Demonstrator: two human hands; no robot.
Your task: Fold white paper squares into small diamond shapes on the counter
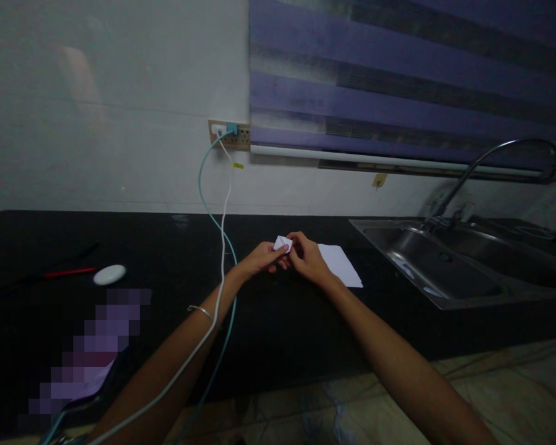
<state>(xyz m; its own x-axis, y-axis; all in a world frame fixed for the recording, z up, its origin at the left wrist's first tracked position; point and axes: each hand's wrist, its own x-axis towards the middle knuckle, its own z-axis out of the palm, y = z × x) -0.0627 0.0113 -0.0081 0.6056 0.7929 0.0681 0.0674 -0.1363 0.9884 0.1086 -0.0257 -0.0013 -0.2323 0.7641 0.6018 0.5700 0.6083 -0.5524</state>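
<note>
- Folded paper (282, 242): over bench (278, 334), between front and back edges.
- Left hand (262, 257) grip: thumb pressing it; right hand (309, 258) at its edge, pinch unclear.
- Probably light, crushable; hold by folded edges.

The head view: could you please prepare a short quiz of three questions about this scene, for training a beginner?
1. True or false: the white sheet lies between the right hand and the sink.
2. The white oval object lies nearest to: (a) the sink, (b) the red item, (c) the right hand.
3. What does the left hand hold?

Key: 1. True. 2. b. 3. A small folded white paper.
</note>
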